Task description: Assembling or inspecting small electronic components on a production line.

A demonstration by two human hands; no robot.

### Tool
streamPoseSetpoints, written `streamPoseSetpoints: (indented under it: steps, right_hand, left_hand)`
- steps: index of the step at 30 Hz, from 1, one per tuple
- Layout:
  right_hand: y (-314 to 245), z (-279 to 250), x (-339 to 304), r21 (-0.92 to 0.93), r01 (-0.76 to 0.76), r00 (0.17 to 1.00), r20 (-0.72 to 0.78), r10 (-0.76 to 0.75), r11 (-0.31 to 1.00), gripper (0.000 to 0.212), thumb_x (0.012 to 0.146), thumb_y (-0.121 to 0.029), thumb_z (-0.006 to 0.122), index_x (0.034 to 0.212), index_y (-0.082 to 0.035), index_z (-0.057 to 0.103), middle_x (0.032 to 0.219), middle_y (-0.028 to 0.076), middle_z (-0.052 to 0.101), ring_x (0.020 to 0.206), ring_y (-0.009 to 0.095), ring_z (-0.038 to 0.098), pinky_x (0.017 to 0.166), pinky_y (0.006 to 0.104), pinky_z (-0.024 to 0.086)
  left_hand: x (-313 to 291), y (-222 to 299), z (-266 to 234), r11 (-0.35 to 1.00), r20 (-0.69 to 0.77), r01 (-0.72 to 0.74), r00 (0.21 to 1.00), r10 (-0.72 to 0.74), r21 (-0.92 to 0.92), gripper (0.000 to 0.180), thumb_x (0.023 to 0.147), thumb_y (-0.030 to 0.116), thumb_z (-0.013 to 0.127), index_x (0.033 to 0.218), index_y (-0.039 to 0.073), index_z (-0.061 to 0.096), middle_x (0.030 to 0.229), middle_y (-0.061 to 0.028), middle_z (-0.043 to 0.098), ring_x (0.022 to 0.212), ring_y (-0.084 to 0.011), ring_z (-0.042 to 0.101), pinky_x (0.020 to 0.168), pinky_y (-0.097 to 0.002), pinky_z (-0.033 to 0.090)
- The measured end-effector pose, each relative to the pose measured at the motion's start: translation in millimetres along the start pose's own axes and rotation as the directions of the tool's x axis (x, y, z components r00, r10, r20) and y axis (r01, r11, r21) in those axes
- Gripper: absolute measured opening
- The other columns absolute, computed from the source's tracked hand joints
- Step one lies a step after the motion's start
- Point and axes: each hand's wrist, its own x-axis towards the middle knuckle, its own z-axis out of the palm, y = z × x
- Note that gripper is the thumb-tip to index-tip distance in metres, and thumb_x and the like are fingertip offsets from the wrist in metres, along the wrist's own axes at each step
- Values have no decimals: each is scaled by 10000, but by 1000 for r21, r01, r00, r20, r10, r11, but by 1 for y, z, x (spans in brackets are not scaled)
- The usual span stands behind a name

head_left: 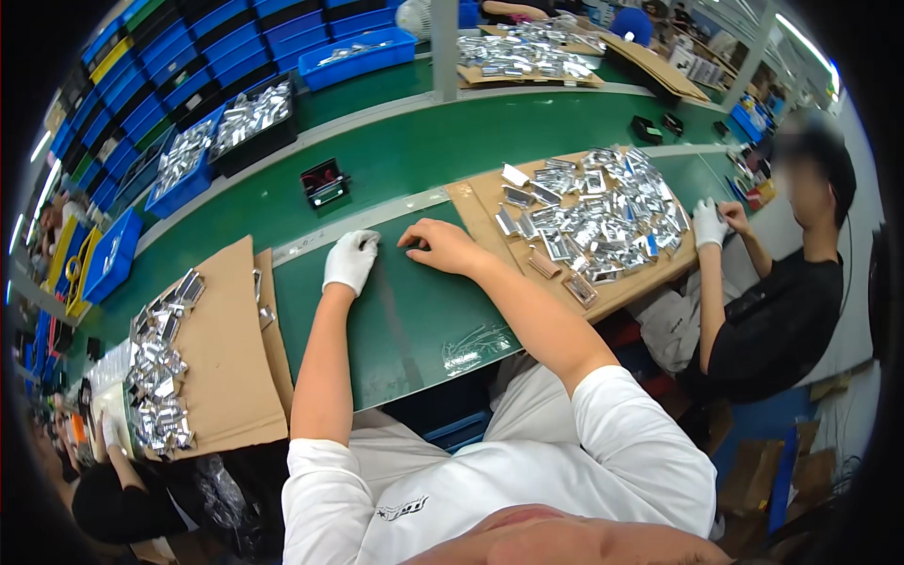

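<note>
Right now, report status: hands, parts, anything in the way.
Gloved left hand, bare right hand close together over green bench; grip unclear. Silvery metal parts on cardboard both sides, apart from hands. Black box beyond, not between hands.

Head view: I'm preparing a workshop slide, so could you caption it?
Gloved left hand and bare right hand at a green worktop, between cardboard sheets bearing silvery parts.

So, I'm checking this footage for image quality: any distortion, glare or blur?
In the head view, the long green surface bows and the corners go black; glints speckle the silver parts at right; the upper-right ceiling light is washed out; the co-worker's head is blurred; the left hand and right hand look fairly clear.
</note>
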Motion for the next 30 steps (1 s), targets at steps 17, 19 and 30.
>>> streamPoseSetpoints:
  steps: [17, 19, 30]
  right_hand:
    - [8, 7, 3, -2, 22, 1000, -16, -22, 1000, 199, 844, -144, 657, 1039, -130, 697, 1004, 53, 649, 842, 206, 623, 787, 321, 508]
    - [9, 8, 2, 1, 24, 1000, -17, -24, 1000, 197, 844, -140, 657, 1036, -130, 698, 1002, 53, 648, 839, 205, 623, 787, 321, 508]
    - [-1, -2, 2, 72, 11, 998, -62, -6, 997, 204, 860, -113, 644, 1059, -110, 685, 1020, 36, 655, 855, 173, 618, 797, 284, 500]
  left_hand:
    - [3, -12, 6, 998, -11, -6, 1000, 5, -61, 224, 888, 151, 587, 1039, 77, 735, 1046, -75, 725, 932, -280, 670, 841, -331, 518]
    - [3, -12, 7, 998, -12, -17, 1000, 16, -66, 226, 890, 152, 583, 1042, 80, 734, 1047, -73, 725, 934, -279, 669, 845, -330, 518]
    - [5, -6, 6, 999, 0, -5, 1000, 5, -49, 231, 898, 177, 571, 1036, 92, 736, 1066, -64, 723, 941, -284, 666, 854, -334, 515]
